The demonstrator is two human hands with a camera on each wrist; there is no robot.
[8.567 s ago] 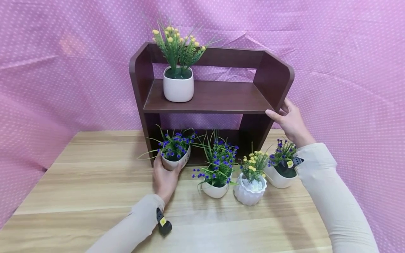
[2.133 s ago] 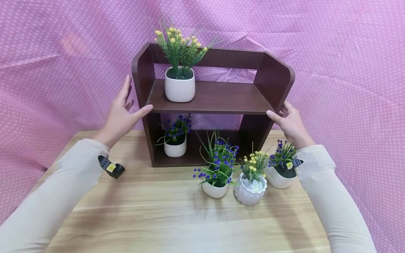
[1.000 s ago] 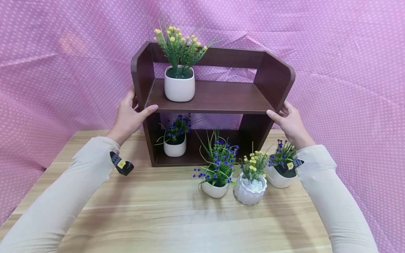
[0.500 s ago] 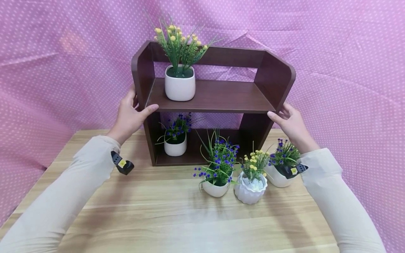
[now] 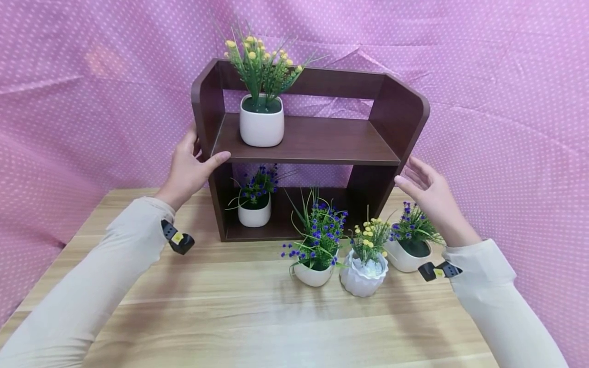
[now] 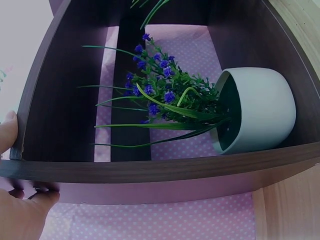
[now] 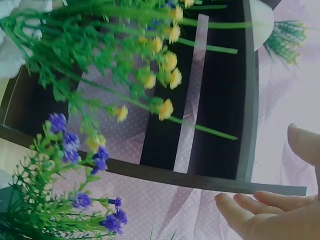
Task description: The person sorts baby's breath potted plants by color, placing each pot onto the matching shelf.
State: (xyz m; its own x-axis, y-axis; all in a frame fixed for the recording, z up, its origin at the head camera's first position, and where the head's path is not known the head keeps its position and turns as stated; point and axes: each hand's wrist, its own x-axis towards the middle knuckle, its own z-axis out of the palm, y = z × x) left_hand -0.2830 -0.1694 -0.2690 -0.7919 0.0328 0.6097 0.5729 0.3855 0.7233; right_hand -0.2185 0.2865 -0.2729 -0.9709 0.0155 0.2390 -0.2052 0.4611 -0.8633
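Note:
A dark brown two-tier shelf [image 5: 331, 138] stands at the back of the table. My left hand [image 5: 186, 168] grips its left side panel, thumb on the front edge of the upper board and fingers behind the panel. Beside the right panel, my right hand [image 5: 434, 199] has its fingers extended and holds nothing; in the right wrist view its fingertips overlap the panel edge. On the upper board, toward the left, sits a white pot of yellow flowers [image 5: 262, 125]. Below it, in the left wrist view too, a white pot of purple flowers [image 6: 265, 110] stands upright on the lower board.
In front of the shelf, on the wooden table [image 5: 230, 312], stand a white pot of purple flowers [image 5: 315, 273], a ruffled white pot of yellow flowers [image 5: 363, 278] and another purple-flowered pot [image 5: 407, 255] at right. A pink dotted cloth [image 5: 506, 102] hangs behind.
My left hand set the purple-flowered pot on the lower board, then took hold of the left panel. My right hand has let go of the right panel and shifted right and toward me.

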